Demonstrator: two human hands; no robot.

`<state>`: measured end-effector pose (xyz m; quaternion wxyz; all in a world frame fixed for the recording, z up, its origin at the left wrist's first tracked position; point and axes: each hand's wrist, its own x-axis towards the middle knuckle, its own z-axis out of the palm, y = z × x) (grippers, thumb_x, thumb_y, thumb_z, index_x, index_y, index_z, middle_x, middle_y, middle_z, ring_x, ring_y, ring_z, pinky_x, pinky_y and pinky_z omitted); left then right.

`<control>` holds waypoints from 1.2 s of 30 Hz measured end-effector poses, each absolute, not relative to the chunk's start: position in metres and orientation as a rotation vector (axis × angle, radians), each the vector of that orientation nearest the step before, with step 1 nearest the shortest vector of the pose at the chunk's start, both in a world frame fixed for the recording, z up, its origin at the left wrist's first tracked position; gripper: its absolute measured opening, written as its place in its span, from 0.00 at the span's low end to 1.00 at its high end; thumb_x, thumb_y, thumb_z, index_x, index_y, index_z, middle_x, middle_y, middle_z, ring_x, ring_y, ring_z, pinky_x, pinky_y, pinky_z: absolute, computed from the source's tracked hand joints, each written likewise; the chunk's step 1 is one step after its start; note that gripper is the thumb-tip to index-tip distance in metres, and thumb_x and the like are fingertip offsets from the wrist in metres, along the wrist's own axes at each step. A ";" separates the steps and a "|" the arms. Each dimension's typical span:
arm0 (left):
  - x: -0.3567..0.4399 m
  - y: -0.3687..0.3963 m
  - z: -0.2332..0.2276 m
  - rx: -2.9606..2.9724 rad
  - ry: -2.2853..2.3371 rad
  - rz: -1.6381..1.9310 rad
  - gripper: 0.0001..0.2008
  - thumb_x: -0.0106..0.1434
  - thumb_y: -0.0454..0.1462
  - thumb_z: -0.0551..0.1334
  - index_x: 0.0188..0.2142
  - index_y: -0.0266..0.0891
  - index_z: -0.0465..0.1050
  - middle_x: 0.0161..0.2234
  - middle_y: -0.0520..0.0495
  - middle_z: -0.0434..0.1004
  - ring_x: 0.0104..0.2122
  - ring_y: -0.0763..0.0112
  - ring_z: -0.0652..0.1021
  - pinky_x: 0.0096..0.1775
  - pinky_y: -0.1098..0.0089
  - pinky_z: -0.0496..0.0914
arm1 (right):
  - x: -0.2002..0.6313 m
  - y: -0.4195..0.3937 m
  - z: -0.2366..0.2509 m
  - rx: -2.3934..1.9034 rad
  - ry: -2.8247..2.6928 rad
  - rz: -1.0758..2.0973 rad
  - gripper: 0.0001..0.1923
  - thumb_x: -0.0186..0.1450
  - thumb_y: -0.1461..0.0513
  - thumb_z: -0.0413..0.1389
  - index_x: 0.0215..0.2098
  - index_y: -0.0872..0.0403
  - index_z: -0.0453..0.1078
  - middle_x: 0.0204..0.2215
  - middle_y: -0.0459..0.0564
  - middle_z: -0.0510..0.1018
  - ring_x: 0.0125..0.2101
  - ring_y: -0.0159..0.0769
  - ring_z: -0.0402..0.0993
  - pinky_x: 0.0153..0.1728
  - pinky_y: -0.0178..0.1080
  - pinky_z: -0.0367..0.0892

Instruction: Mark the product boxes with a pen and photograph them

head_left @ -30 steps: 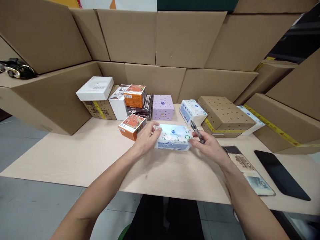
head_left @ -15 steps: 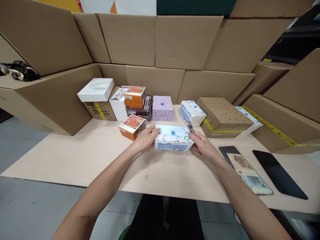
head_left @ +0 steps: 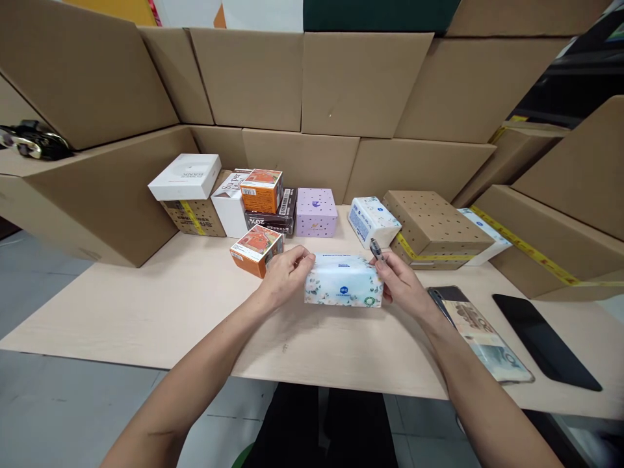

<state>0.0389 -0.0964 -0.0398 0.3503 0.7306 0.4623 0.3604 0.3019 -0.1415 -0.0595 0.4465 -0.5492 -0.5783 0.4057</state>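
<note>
Between my two hands is a pack of tissues, pale blue and white with a floral print, its broad printed face turned toward me. My left hand pinches its left end, thumb on the near side. At the right end, my right hand grips the pack and also keeps a pen between thumb and fingers, the pen pointing up and away. Just beyond my left hand sits an orange box with a food picture on top. A second tissue pack lies behind my right hand.
At the back stand a purple box, another orange box on a dark box, and a white box. A dotted brown carton is right. Nearer lie a phone in a clear case and a black tablet. Cardboard walls surround the table.
My hands have rolled the tissue pack, so its broad face now tilts toward me where the lettered side was. The pack has come slightly nearer.
</note>
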 end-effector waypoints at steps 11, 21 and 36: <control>0.034 -0.091 -0.038 1.886 1.328 0.612 0.18 0.66 0.45 0.56 0.52 0.41 0.66 0.21 0.57 0.72 0.24 0.66 0.76 0.31 0.69 0.67 | 0.302 -0.144 -0.053 -1.623 -1.535 0.970 0.32 0.62 0.45 0.61 0.59 0.50 0.65 0.40 0.52 0.80 0.36 0.41 0.77 0.34 0.38 0.71; 0.034 -0.094 -0.043 2.122 1.382 0.638 0.24 0.70 0.49 0.51 0.57 0.40 0.69 0.36 0.45 0.78 0.39 0.58 0.78 0.43 0.61 0.70 | 0.305 -0.143 -0.055 -1.535 -1.520 1.117 0.29 0.63 0.48 0.62 0.58 0.52 0.69 0.50 0.54 0.78 0.47 0.45 0.76 0.42 0.41 0.73; 0.085 -0.159 -0.076 3.401 0.904 1.171 0.14 0.68 0.26 0.53 0.51 0.26 0.69 0.48 0.33 0.79 0.40 0.59 0.78 0.43 0.60 0.70 | 0.299 -0.143 -0.009 -1.037 -0.887 0.804 0.22 0.71 0.47 0.49 0.31 0.52 0.73 0.20 0.46 0.69 0.23 0.33 0.70 0.30 0.38 0.70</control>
